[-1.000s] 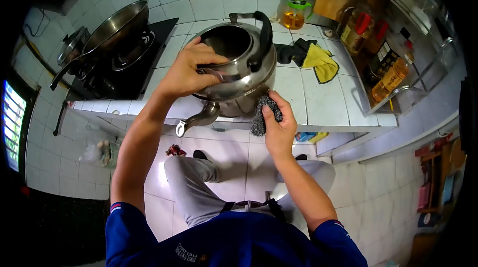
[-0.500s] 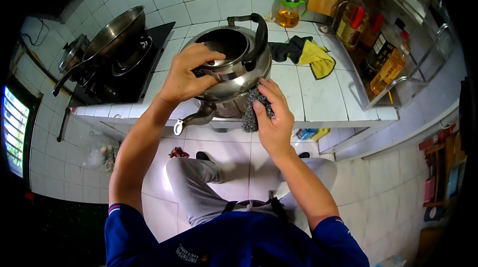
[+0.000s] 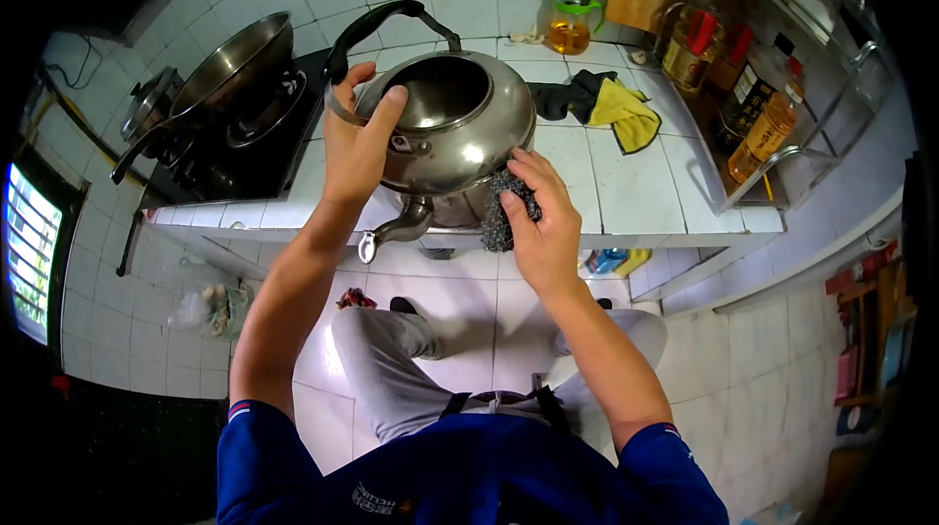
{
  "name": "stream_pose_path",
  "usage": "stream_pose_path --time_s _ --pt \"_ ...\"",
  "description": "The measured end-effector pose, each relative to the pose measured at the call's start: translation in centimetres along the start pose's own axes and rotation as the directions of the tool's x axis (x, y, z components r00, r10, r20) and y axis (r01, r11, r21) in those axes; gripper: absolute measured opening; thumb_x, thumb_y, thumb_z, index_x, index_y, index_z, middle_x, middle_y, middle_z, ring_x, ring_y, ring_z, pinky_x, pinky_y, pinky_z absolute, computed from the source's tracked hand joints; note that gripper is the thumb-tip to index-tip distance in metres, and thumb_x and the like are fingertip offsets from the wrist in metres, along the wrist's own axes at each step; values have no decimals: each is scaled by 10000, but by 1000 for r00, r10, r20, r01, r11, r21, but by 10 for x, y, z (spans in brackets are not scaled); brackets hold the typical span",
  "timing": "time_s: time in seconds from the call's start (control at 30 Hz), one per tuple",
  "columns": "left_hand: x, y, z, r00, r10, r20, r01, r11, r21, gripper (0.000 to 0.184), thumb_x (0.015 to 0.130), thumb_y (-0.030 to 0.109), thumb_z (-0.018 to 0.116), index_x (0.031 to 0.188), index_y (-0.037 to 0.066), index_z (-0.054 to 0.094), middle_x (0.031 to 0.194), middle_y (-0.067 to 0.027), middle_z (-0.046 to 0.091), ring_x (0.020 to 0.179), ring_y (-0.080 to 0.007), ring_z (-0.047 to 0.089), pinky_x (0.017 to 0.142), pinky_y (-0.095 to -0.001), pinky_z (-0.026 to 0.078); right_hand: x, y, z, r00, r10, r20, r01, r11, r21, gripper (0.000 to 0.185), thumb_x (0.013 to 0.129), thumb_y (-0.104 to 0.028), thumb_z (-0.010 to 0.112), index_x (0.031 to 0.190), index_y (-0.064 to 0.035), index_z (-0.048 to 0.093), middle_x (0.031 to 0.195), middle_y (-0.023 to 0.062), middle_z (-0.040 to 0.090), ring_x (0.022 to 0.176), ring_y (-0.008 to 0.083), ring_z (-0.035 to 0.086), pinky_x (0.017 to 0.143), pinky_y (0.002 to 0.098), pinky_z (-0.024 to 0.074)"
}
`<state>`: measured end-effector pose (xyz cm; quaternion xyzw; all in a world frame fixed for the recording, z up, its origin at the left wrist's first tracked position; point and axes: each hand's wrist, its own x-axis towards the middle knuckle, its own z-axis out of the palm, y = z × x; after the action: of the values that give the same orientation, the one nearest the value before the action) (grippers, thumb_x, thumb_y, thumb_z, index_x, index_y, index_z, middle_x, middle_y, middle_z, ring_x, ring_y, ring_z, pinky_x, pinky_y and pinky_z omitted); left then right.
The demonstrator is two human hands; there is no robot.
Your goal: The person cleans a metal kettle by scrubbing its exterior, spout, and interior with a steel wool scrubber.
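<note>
A lidless stainless steel kettle (image 3: 460, 148) stands upright at the front edge of the tiled counter, its spout pointing toward me. Its black handle (image 3: 377, 21) leans over to the left. My left hand (image 3: 357, 148) grips the kettle's left side at the foot of the handle, thumb by the rim of the opening and some fingers hidden behind the handle. Pinched in my right hand (image 3: 546, 231) is a grey steel wool scrubber (image 3: 497, 217), pressed against the kettle's lower right side.
A wok (image 3: 230, 65) sits on the black stove (image 3: 293, 124) at left. Behind the kettle lie a yellow and black cloth (image 3: 621, 114) and a glass jug with a green lid (image 3: 570, 26). Several bottles fill a rack (image 3: 714, 163) at right. The white counter (image 3: 636, 197) ends before my knees.
The kettle's handle has swung from the right side to the left. My left hand has shifted from the top rim to the handle's left foot. The right hand has hardly moved.
</note>
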<state>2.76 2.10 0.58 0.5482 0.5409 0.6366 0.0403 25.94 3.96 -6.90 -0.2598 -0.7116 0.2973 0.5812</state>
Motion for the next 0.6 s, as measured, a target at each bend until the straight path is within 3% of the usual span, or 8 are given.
stream_pose_path --time_s 0.07,0.17,0.27,0.33,0.4,0.47,0.53,0.6 --pt "0 -7 -7 984 -166 -61 174 969 173 717 878 380 737 1365 -73 470 1321 -180 508 1185 -244 529 1022 -360 420 -1 -1 0 1000 25 6 -25 999 26 293 915 -69 671 1205 -31 653 1320 149 640 1306 367 533 1087 422 421" --pt "3 -13 -24 970 -236 -57 243 934 262 843 832 452 769 1390 -84 435 1365 -211 482 1241 -286 507 1048 -382 406 -5 4 -2 998 57 7 -57 995 84 301 916 -65 670 1213 -24 650 1311 157 642 1300 352 540 1090 411 417" --pt "1 12 -33 912 -409 14 402 901 162 910 815 477 776 1418 -84 388 1393 -227 459 1283 -311 486 1072 -389 394 -8 11 -2 996 94 -3 -93 982 162 306 923 -68 670 1221 -8 643 1300 170 643 1285 325 555 1089 393 414" --pt "0 15 -38 910 -415 -9 410 894 183 960 777 412 828 1446 -79 345 1394 -220 458 1279 -303 493 1082 -384 392 -7 13 -1 992 121 -18 -115 971 212 307 929 -73 669 1225 2 637 1296 175 643 1275 305 563 1087 380 413" --pt "-5 24 -38 973 148 -176 -4 775 632 950 729 284 877 1450 -55 360 1417 -202 445 1267 -294 500 1079 -390 401 -7 14 -3 976 219 -18 -203 928 313 317 942 -82 666 1238 21 623 1265 164 656 1212 249 593 1057 343 429" --pt "-7 73 -31 917 395 -58 -291 760 581 863 692 178 891 1406 -15 446 1376 -178 494 1230 -299 526 1049 -389 431 -7 13 -6 958 285 -17 -263 906 332 320 945 -86 668 1242 23 621 1239 144 663 1167 220 601 1029 326 443" --pt "1 99 -21 898 355 259 -439 752 492 496 781 181 828 1190 -14 628 1157 -169 623 1046 -321 622 926 -392 502 -8 13 -6 938 348 9 -329 878 347 323 949 -90 669 1246 25 619 1213 125 671 1122 191 610 1001 309 457" --pt "6 104 1 870 122 478 -365 810 458 415 856 226 754 1172 -20 642 1150 -178 645 1068 -325 635 948 -394 494 -8 17 -4 914 406 0 -362 815 452 322 947 -90 672 1246 19 624 1163 97 674 1036 155 615 944 285 477"
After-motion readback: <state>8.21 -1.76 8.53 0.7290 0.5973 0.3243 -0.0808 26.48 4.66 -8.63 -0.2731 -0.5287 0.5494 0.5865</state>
